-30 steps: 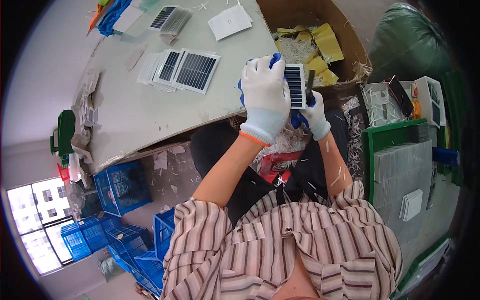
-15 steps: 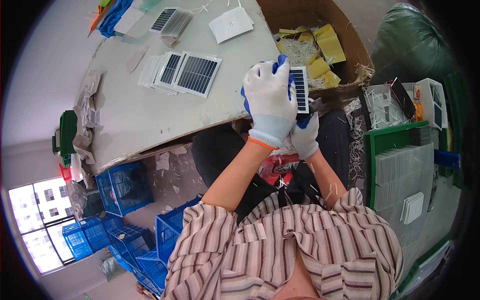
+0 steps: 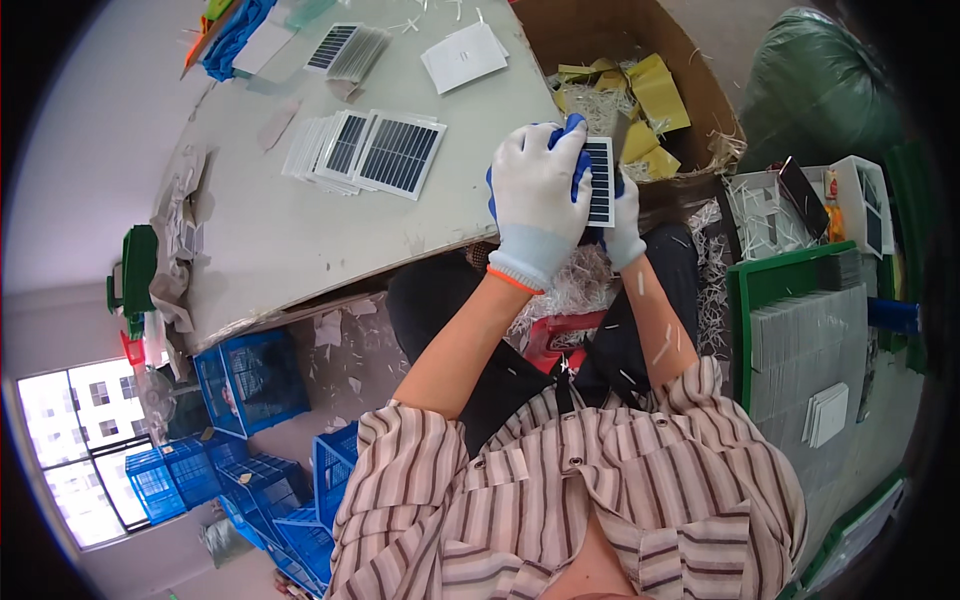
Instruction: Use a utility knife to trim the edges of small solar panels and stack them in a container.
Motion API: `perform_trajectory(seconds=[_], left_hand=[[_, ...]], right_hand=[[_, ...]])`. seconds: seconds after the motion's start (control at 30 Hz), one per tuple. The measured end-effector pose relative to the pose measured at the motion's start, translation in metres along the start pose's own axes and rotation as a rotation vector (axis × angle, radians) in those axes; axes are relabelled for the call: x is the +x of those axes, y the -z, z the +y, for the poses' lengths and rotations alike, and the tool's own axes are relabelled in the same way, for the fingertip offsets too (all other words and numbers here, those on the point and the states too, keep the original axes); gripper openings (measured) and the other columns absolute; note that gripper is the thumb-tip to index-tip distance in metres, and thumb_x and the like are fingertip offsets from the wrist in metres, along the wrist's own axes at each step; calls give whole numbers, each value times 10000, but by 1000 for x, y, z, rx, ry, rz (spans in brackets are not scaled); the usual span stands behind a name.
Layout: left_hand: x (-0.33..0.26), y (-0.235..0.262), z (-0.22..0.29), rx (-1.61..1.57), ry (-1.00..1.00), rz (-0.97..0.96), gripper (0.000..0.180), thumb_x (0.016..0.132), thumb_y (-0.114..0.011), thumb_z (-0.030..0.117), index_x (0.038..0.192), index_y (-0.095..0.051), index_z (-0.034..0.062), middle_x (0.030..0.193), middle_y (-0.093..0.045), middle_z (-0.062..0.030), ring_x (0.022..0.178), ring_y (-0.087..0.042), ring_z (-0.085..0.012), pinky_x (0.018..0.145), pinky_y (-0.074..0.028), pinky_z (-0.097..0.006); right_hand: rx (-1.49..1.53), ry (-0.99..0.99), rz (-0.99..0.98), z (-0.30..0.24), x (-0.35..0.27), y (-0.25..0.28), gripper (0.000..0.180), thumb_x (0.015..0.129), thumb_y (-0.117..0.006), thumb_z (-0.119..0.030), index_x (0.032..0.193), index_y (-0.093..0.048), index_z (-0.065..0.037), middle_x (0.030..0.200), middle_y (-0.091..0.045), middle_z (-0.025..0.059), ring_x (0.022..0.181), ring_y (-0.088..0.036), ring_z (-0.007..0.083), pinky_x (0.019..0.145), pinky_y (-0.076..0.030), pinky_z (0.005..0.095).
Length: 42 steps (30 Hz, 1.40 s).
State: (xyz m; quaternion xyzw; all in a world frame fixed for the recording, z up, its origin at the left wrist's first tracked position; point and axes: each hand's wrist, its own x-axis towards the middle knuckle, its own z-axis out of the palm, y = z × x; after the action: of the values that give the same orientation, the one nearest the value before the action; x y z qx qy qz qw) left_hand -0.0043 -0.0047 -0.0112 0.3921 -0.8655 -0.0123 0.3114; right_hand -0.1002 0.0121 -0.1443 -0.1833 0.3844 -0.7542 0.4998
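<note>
My left hand (image 3: 538, 190), in a white glove with blue fingers, is closed on a small solar panel (image 3: 601, 182) with dark cells and a white border. The panel is held tilted up beyond the table's right edge. On its far right side is my gloved right hand (image 3: 627, 222), looking closed; the panel hides most of its fingers and whatever they hold. A brownish-grey flat surface (image 3: 614, 130) shows just above the panel, its kind unclear. Fanned-out solar panels (image 3: 400, 155) lie on the table, with another stack (image 3: 347, 57) behind them.
A pale table (image 3: 270, 240) spreads to the left. White cards (image 3: 465, 58) lie at its back. A cardboard box (image 3: 700, 60) holds paper shreds and yellow pieces. At right stands a green crate (image 3: 742, 330) of stacked panels; blue crates (image 3: 250, 380) stand lower left.
My right hand has shifted slightly upward along the panel's side. A dark piece that stuck out beside it is no longer seen there. My left hand keeps its hold.
</note>
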Motion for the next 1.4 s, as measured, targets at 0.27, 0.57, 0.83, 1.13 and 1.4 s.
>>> perform_trajectory(seconds=[0.27, 0.57, 0.83, 1.13, 1.4], left_hand=[[1, -3, 2, 11, -25, 29, 345, 741, -619, 83, 1084, -637, 97, 1056, -572, -132, 1008, -510, -334, 867, -408, -433], [1, -6, 3, 3, -24, 45, 337, 752, -608, 74, 1086, -634, 106, 1033, -572, -123, 990, -509, -326, 851, -406, -432], [3, 0, 1, 9, -44, 29, 346, 748, -614, 82, 1092, -635, 110, 1045, -570, -120, 1000, -506, -328, 867, -402, -431], [-6, 20, -6, 77, 15, -147, 486, 712, -657, 85, 1190, -566, 88, 1144, -540, -146, 1084, -488, -354, 940, -382, -453], [-5, 6, -6, -14, 2, 10, 360, 686, -606, 24, 1045, -609, 46, 1042, -558, -149, 1009, -508, -348, 885, -410, -442]], right_hand=[[-376, 120, 21, -33, -27, 22, 106, 829, -686, -62, 870, -607, -4, 741, -614, -14, 646, -534, 25, 593, -454, 202], [-834, -62, -434, -71, -39, 54, 131, 759, -705, -92, 787, -602, -15, 648, -572, -5, 600, -491, 51, 567, -431, 236], [-452, 34, -337, -55, -43, 58, 112, 812, -694, -95, 861, -622, -25, 753, -625, 2, 623, -558, 62, 579, -462, 216], [-418, 18, -391, -34, -46, 26, 174, 801, -670, -87, 937, -621, 10, 761, -632, 6, 665, -558, 51, 631, -474, 216], [-445, 84, -342, -29, -21, 19, 99, 787, -658, -66, 859, -627, -6, 741, -648, 29, 628, -583, 76, 590, -471, 226]])
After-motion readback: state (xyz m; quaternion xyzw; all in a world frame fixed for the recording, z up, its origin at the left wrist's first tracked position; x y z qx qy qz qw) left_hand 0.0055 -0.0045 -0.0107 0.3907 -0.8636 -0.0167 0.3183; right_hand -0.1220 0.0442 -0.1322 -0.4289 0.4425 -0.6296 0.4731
